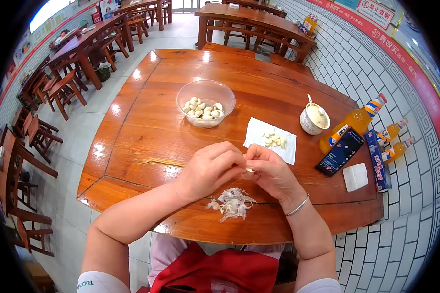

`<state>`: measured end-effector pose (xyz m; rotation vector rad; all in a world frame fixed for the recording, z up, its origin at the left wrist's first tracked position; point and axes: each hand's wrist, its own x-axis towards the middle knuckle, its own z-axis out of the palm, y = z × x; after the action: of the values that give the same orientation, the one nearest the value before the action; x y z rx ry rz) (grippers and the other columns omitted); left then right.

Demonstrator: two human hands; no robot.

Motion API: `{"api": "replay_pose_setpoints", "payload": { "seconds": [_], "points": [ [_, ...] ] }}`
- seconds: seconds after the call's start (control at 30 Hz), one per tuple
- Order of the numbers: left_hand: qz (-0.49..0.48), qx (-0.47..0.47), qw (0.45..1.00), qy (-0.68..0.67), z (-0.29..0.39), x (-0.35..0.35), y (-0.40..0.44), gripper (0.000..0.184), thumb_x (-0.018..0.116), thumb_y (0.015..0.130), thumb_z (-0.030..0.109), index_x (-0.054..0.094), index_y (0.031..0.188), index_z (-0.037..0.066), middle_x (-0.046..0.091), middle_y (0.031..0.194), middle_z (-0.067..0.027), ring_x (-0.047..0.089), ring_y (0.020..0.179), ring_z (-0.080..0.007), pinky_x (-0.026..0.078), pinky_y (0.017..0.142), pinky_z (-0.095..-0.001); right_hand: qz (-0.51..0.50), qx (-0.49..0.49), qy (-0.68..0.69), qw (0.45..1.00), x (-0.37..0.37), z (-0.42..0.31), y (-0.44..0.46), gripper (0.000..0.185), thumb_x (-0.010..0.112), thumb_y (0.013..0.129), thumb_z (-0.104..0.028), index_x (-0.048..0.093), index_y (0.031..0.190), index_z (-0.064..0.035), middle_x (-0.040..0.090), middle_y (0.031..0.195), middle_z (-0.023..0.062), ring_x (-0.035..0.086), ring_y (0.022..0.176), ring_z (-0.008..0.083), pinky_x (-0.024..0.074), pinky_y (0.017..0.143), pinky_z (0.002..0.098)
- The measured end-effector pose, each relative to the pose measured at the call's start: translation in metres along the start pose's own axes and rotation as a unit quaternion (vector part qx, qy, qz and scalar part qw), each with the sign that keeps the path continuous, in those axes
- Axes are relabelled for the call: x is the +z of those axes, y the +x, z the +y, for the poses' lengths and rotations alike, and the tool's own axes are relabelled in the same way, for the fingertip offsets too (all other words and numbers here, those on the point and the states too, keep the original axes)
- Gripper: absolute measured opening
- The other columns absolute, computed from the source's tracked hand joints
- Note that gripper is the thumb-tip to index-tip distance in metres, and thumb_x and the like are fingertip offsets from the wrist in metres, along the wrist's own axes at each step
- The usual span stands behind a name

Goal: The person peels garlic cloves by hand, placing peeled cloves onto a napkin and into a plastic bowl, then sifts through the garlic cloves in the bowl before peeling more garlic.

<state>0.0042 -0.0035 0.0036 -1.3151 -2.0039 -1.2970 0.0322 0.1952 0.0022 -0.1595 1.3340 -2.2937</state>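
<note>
My left hand (211, 168) and my right hand (269, 171) meet above the table near its front edge, fingers pinched together. Between the fingertips shows a small pale garlic clove (250, 170), partly hidden; both hands seem to grip it. Below them lies a loose heap of papery garlic skins (232, 203). Just beyond my right hand is a white napkin (284, 153) carrying several peeled garlic cloves (275, 140). Farther back and to the left stands a clear plastic bowl (206, 88) with several unpeeled garlic cloves (200, 108) inside.
On the right of the wooden table (132, 156) are a lidded white jar (315, 120), an orange soda bottle (352, 122), a phone (341, 151) leaning against it, a folded napkin (355, 177) and a blue box (377, 161). A tiled wall (362, 63) borders the right side.
</note>
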Motion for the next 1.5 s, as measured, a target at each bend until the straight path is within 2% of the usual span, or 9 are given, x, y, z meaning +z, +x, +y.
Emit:
{"api": "replay_pose_setpoints", "payload": {
  "seconds": [0.37, 0.47, 0.53, 0.7, 0.9, 1.13, 1.2, 1.3, 1.5],
  "points": [
    [-0.006, 0.058, 0.997, 0.057, 0.001, 0.002, 0.000, 0.027, 0.074, 0.069, -0.002, 0.054, 0.087, 0.003, 0.058, 0.084, -0.0105, 0.058, 0.073, -0.0283, 0.048, 0.062, -0.0366, -0.014, -0.011, 0.006, 1.000, 0.000, 0.002, 0.001, 0.010, 0.062, 0.089, -0.011, 0.053, 0.091, -0.0079, 0.055, 0.083, -0.0006, 0.049, 0.073, 0.0083, 0.0397, 0.067, 0.0210],
    [-0.004, 0.065, 0.996, 0.062, 0.002, 0.003, 0.000, 0.019, 0.069, 0.076, 0.002, 0.053, 0.087, 0.004, 0.054, 0.083, -0.0092, 0.056, 0.074, -0.0271, 0.046, 0.064, -0.0351, -0.006, -0.011, 0.010, 1.000, 0.001, 0.004, 0.001, 0.011, 0.062, 0.089, -0.011, 0.052, 0.092, -0.0076, 0.055, 0.082, -0.0003, 0.048, 0.073, 0.0086, 0.0397, 0.067, 0.0212],
    [-0.002, 0.071, 0.995, 0.070, 0.002, 0.002, 0.000, 0.028, 0.072, 0.069, -0.003, 0.053, 0.089, 0.002, 0.057, 0.085, -0.0118, 0.058, 0.073, -0.0297, 0.047, 0.061, -0.0372, -0.008, -0.020, 0.024, 0.999, 0.003, 0.004, 0.001, 0.011, 0.062, 0.089, -0.010, 0.052, 0.092, -0.0068, 0.055, 0.083, 0.0007, 0.049, 0.073, 0.0093, 0.0401, 0.068, 0.0217],
    [0.009, 0.083, 0.992, 0.090, -0.002, 0.002, -0.003, 0.029, 0.070, 0.071, -0.004, 0.052, 0.092, 0.003, 0.057, 0.084, -0.0110, 0.058, 0.074, -0.0287, 0.047, 0.062, -0.0371, -0.026, -0.025, 0.052, 0.998, 0.008, 0.005, 0.001, 0.009, 0.059, 0.090, -0.007, 0.051, 0.095, -0.0049, 0.055, 0.086, 0.0031, 0.049, 0.074, 0.0109, 0.0415, 0.070, 0.0240],
    [0.025, 0.064, 0.995, 0.076, 0.002, 0.000, -0.002, 0.027, 0.069, 0.072, -0.004, 0.052, 0.091, 0.004, 0.056, 0.085, -0.0103, 0.058, 0.074, -0.0283, 0.047, 0.063, -0.0368, -0.020, -0.033, 0.053, 0.998, 0.007, 0.007, 0.002, 0.013, 0.058, 0.091, -0.006, 0.054, 0.104, -0.0032, 0.059, 0.093, 0.0035, 0.052, 0.079, 0.0110, 0.0424, 0.072, 0.0229],
    [0.039, 0.051, 0.995, 0.080, 0.001, -0.001, -0.001, 0.027, 0.069, 0.072, -0.006, 0.051, 0.091, 0.003, 0.056, 0.085, -0.0121, 0.057, 0.074, -0.0296, 0.046, 0.063, -0.0370, -0.008, -0.047, 0.026, 0.999, 0.005, 0.010, 0.003, 0.019, 0.060, 0.089, -0.002, 0.055, 0.107, -0.0011, 0.060, 0.098, 0.0049, 0.056, 0.084, 0.0123, 0.0455, 0.076, 0.0235],
    [0.052, 0.020, 0.997, 0.062, 0.003, 0.000, -0.001, 0.020, 0.066, 0.077, -0.001, 0.052, 0.090, 0.003, 0.056, 0.087, -0.0116, 0.057, 0.076, -0.0303, 0.046, 0.068, -0.0375, -0.024, -0.062, 0.030, 0.997, 0.001, 0.015, 0.003, 0.018, 0.061, 0.089, 0.000, 0.056, 0.106, -0.0004, 0.061, 0.098, 0.0051, 0.057, 0.085, 0.0120, 0.0467, 0.078, 0.0242],
    [0.051, 0.014, 0.998, 0.041, 0.000, 0.001, -0.002, 0.026, 0.066, 0.074, -0.008, 0.050, 0.091, 0.001, 0.055, 0.085, -0.0146, 0.056, 0.076, -0.0323, 0.046, 0.064, -0.0372, 0.016, -0.074, 0.018, 0.997, 0.010, 0.008, -0.001, 0.015, 0.060, 0.089, -0.001, 0.058, 0.105, -0.0003, 0.062, 0.096, 0.0047, 0.058, 0.088, 0.0114, 0.0470, 0.080, 0.0238],
    [0.047, -0.089, 0.993, -0.057, 0.004, 0.002, -0.004, 0.015, 0.061, 0.084, -0.004, 0.051, 0.094, 0.001, 0.056, 0.088, -0.0141, 0.058, 0.078, -0.0298, 0.048, 0.067, -0.0352, 0.076, -0.144, -0.041, 0.986, 0.007, 0.008, 0.001, 0.012, 0.062, 0.089, -0.002, 0.063, 0.101, -0.0002, 0.065, 0.100, 0.0040, 0.058, 0.093, 0.0084, 0.0463, 0.086, 0.0226]
  ]
}}
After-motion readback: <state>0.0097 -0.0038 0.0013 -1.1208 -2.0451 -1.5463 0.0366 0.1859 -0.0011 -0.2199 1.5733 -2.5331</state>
